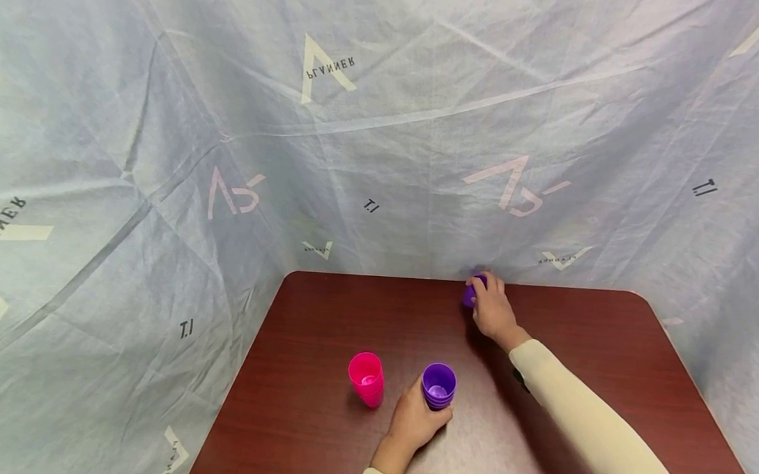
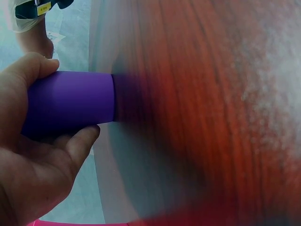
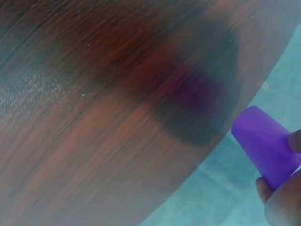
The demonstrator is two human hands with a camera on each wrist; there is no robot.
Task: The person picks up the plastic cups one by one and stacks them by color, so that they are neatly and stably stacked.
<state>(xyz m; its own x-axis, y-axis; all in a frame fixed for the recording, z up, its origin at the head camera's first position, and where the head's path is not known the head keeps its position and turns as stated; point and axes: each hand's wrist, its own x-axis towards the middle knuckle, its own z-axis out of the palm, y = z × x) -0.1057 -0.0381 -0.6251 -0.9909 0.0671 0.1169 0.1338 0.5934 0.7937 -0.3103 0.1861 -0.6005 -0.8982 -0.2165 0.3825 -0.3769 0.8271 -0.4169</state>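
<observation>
My left hand (image 1: 413, 416) grips a stack of nested purple cups (image 1: 438, 387) near the front middle of the table, mouths facing up. In the left wrist view the thumb and fingers curl round the lowest purple cup (image 2: 73, 101), its base at the tabletop. At the table's far edge my right hand (image 1: 493, 311) holds another purple cup (image 1: 470, 294). The right wrist view shows this purple cup (image 3: 263, 141) between thumb and fingers; part of it is cut off by the frame. Left of the left hand stands a pink stack of cups (image 1: 367, 379), untouched.
The dark red-brown wooden table (image 1: 301, 332) has rounded far corners. Grey printed cloth (image 1: 407, 161) hangs behind it and along both sides, close to the far edge where the right hand is.
</observation>
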